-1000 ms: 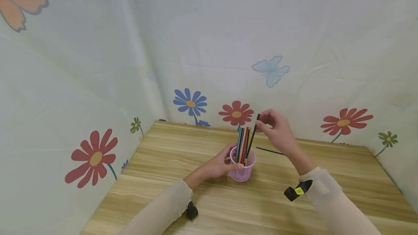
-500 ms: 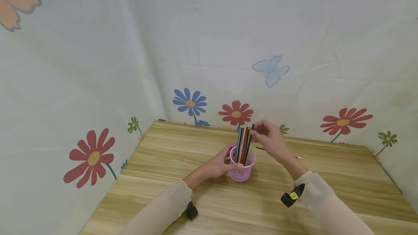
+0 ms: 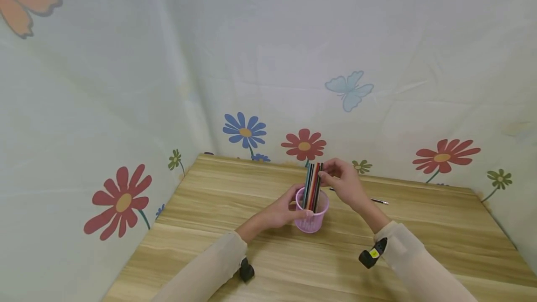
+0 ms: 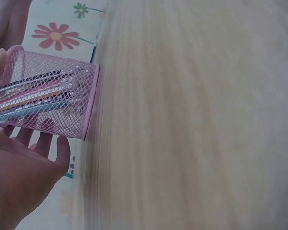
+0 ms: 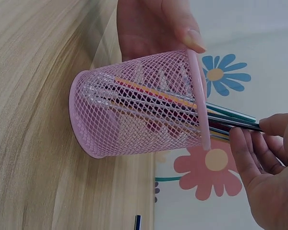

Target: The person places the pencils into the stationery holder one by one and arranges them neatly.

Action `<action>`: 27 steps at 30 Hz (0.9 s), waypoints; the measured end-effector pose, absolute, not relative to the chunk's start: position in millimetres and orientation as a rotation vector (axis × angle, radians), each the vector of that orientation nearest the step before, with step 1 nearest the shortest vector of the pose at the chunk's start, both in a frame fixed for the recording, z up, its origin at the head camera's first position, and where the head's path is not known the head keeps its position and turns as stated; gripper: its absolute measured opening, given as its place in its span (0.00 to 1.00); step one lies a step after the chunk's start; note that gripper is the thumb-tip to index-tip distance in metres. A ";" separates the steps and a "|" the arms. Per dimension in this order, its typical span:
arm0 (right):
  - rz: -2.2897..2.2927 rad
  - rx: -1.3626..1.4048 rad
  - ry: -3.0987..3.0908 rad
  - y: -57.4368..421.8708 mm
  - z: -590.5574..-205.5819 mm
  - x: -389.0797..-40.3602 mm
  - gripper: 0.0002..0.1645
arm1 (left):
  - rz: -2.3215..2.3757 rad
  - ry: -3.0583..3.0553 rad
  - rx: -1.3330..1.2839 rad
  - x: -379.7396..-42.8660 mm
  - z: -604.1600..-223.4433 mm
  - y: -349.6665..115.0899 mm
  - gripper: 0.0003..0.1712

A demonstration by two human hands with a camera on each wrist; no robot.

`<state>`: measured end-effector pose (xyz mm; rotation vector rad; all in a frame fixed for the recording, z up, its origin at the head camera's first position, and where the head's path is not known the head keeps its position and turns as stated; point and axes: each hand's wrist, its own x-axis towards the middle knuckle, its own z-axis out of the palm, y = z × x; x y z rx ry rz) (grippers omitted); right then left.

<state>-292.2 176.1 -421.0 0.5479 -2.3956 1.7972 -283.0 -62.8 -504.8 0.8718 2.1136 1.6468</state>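
Note:
A pink mesh pencil cup point(image 3: 310, 225) stands upright on the wooden table, holding several pencils point(image 3: 311, 185) that lean together on its left side. My left hand point(image 3: 278, 212) grips the cup from the left, thumb over the near side at the rim and fingers spread behind it, as the left wrist view also shows. At the top of the bundle, my right hand point(image 3: 347, 184) pinches the upper end of a black pencil point(image 5: 240, 124) between thumb and fingers. That pencil's lower part is inside the cup among the others, visible through the mesh.
Behind the right wrist, a dark pencil with a white-tipped end point(image 3: 380, 201) lies on the table point(image 3: 251, 264), its middle hidden by the forearm. A flower-printed curtain point(image 3: 268, 59) hangs along the table's back and left edges.
My right hand has moved down and left, lowering the black pencil into the cup against the bundle. More of the loose pencil's right end now shows. The left hand keeps its grip.

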 end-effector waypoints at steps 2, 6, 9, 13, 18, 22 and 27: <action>1.788 0.536 -2.405 176.5 -421.4 -292.0 0.09 | 1.649 2.115 0.874 -283.2 -504.8 -62.8 0.43; 1.755 0.521 -2.432 178.3 -421.8 -290.7 0.10 | 1.653 2.111 0.873 -283.5 -505.2 -63.0 0.43; 1.741 0.525 -2.447 180.1 -422.3 -289.8 0.12 | 1.649 2.110 0.870 -283.6 -505.0 -63.0 0.44; 1.750 0.543 -2.445 183.6 -422.5 -290.8 0.13 | 1.643 2.122 0.854 -283.5 -504.2 -62.9 0.45; 1.716 0.560 -2.453 190.4 -421.6 -293.0 0.13 | 1.635 2.130 0.843 -283.2 -504.7 -62.7 0.45; 1.603 0.565 -2.484 198.9 -421.6 -296.8 0.13 | 1.633 2.127 0.840 -282.4 -505.1 -62.9 0.45; 1.410 0.532 -2.549 210.3 -422.7 -302.5 0.13 | 1.634 2.134 0.835 -281.9 -504.2 -62.7 0.45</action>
